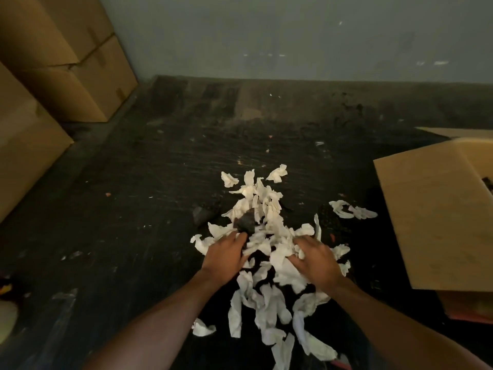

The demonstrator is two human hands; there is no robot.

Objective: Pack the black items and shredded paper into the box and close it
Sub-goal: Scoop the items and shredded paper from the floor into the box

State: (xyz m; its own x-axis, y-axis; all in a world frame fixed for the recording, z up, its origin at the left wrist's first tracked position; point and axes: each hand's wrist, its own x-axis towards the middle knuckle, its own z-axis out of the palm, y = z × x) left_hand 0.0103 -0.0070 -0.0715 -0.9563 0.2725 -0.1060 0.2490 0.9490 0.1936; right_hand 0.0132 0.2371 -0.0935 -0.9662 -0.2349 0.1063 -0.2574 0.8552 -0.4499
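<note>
A heap of white shredded paper [269,231] lies on the dark floor in front of me. Black items are mixed into it; one dark lump [245,224] shows just beyond my left fingertips, and another black piece [204,213] lies left of the heap. My left hand [226,256] rests palm down on the heap's left side. On the right side, my right hand [317,259] presses into the paper with fingers spread. Whether either hand grips anything underneath is hidden. The open cardboard box [437,222] stands at the right, one flap towards me.
Stacked closed cardboard boxes [66,65] line the left wall. A grey wall [293,36] closes off the far end. Small paper scraps [352,210] lie loose between the heap and the box. The floor [133,196] is dark and scuffed.
</note>
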